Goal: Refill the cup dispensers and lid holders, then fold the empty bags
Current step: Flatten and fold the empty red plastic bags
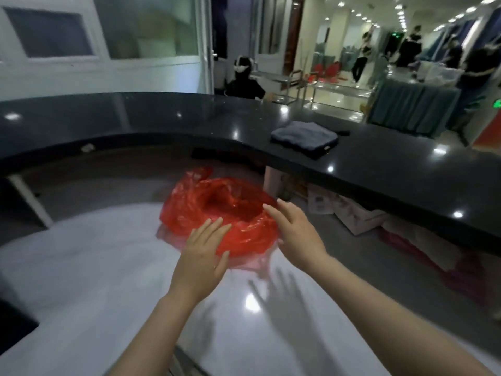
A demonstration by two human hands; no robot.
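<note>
Crumpled glossy red bag [217, 213] lay mouth-up near the white bench's [95, 267] far edge, our left hand [202, 257] and right hand [295, 234] flanked it, fingers spread

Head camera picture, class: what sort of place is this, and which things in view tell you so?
Probably a service counter in a public hall or lobby: a long curved black counter above a white worktop, an open hall with tables and people beyond. Both hands reach for a red bag.

Both forearms are cut off by the bottom edge. The left hand [202, 256] covers the near side of the red bag [217, 213], and whether it touches the plastic cannot be told. The people [406, 47] far behind are blurred, and the boxes [349, 210] under the black counter [379, 169] are partly hidden.
</note>
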